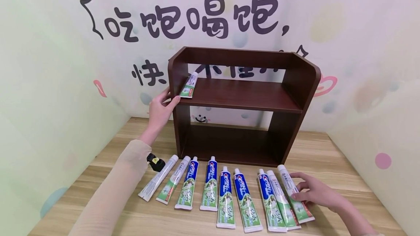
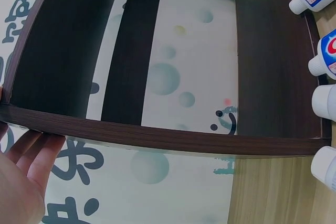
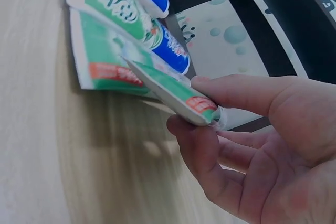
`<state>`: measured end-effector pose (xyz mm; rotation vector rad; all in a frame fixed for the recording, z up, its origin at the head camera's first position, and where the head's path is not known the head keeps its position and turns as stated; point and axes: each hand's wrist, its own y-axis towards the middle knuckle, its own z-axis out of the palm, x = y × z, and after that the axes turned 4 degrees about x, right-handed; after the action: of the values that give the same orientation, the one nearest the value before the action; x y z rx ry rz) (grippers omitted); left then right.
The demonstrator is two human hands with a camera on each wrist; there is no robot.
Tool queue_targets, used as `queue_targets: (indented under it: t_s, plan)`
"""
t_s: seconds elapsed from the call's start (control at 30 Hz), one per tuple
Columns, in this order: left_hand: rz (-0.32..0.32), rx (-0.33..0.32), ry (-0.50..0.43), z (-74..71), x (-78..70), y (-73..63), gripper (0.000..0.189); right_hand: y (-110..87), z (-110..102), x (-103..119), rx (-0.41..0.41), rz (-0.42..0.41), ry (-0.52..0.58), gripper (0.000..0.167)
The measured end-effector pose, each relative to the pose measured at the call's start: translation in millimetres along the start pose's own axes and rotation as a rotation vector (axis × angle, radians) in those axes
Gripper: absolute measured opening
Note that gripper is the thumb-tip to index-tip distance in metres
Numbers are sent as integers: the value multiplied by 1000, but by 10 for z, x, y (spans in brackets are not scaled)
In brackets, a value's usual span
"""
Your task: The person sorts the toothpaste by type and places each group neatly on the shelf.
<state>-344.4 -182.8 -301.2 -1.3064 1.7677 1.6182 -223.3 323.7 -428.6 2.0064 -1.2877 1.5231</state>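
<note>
My left hand [image 1: 161,110] grips the left side panel of a dark brown two-tier shelf [image 1: 239,94]. Its thumb lies at the front edge, and its fingers reach along the panel's outer side in the left wrist view. Close by, a white and green toothpaste tube [image 1: 189,86] leans inside the upper tier at the left. At the far right of the row, my right hand [image 1: 316,194] pinches another white and green toothpaste tube [image 3: 181,95] between thumb and fingers. That tube is tilted above the wood surface in the right wrist view.
Several toothpaste tubes lie in a row before the shelf, some blue and green [image 1: 226,196], some white and green [image 1: 174,181]. A black wrist device [image 1: 155,162] sits at my left cuff. Behind stands a wall [image 1: 210,17] with large dark lettering.
</note>
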Motion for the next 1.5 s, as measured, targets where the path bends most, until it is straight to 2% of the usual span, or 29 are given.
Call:
queue_targets:
  t_s: [0.33, 0.53, 0.73, 1.17, 1.5]
  plan:
    - [-8, 4, 4, 3, 6, 5, 52, -21, -1, 225, -18, 7, -23, 80]
    - [-18, 11, -6, -2, -13, -3, 53, -7, 20, 370, -18, -50, -49, 80]
    - [-20, 25, -19, -4, -21, -1, 54, 2, 54, 520, -30, -64, -61, 80]
    - [-11, -2, 8, -1, -1, -8, 53, 75, 131, 894, -48, -123, -100, 84]
    - [-9, 5, -10, -11, 6, -6, 53, 135, 173, 1142, -38, -121, -154, 84]
